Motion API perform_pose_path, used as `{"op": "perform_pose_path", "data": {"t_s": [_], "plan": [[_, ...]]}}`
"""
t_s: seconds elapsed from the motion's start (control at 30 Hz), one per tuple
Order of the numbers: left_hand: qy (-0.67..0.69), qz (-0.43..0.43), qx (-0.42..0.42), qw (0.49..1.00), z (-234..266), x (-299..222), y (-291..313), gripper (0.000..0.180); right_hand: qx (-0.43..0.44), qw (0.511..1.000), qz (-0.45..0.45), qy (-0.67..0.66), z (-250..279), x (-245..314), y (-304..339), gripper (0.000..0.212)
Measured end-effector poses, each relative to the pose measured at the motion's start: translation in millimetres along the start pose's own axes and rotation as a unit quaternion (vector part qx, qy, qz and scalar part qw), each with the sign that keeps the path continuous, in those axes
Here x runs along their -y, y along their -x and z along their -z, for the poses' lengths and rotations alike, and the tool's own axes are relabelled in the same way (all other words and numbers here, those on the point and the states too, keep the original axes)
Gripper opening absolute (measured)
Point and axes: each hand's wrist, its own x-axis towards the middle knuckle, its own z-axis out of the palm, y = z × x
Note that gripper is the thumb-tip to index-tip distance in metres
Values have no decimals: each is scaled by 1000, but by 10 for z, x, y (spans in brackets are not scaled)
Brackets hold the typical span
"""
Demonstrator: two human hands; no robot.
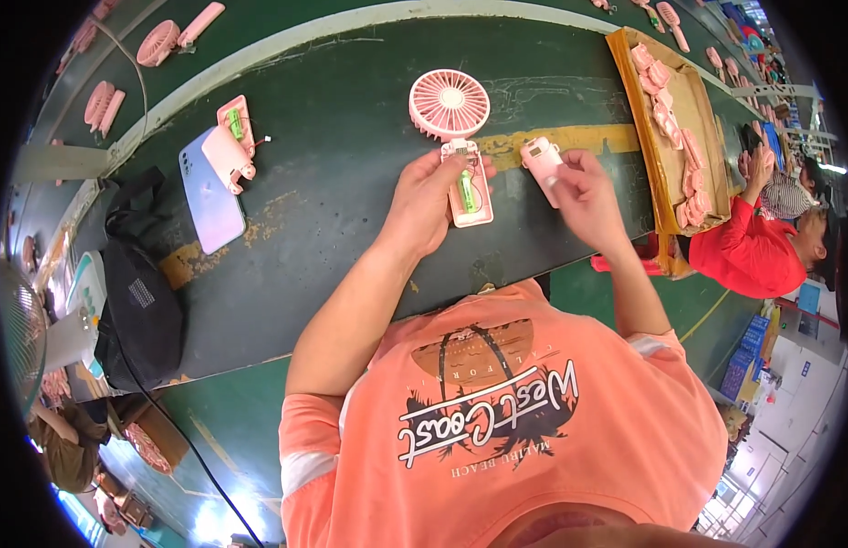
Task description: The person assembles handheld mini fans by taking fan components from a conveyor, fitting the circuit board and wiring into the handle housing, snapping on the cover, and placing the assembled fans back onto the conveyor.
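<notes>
A pink hand-held fan point(450, 103) lies on the dark green belt point(351, 164), its handle open and showing a green battery point(466, 190). My left hand point(430, 201) rests on that open handle, fingers around its left side. My right hand point(581, 187) pinches a pink handle cover point(541, 161) just to the right of the fan, held a little above the belt.
A phone point(209, 196) and another open pink handle point(238, 137) lie at left. A black bag point(136, 301) sits at the belt's near edge. A cardboard tray point(707, 128) of pink parts is at right, beside a person in red point(753, 251). More fans lie on the far belt.
</notes>
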Motion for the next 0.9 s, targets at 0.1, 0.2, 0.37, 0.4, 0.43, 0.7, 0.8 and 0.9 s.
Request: {"op": "perform_pose_path", "data": {"t_s": [0.1,0.2,0.37,0.4,0.43,0.7,0.8,0.9], "plan": [[3,-1,-3,1000,18,-1,2,26,-11,951,133,279,-67,95,18,18],[4,-2,-1,1000,18,1,5,25,-27,953,101,284,-103,91,67,16],[-2,0,14,1000,31,28,2,23,-78,948,117,285,-188,310,50,13],[1,-2,28,1000,42,32,2,23,-94,951,135,262,-221,450,30,13],[5,-5,44,999,51,30,2,24,-111,952,153,241,-268,565,9,13],[27,-8,73,997,6,-18,40,27,-102,950,238,174,-580,825,-90,15],[12,-13,73,997,-17,-23,53,26,-112,946,240,185,-683,829,-113,16],[-18,-18,78,997,33,2,32,26,-117,941,243,204,-763,838,-132,17]]}}
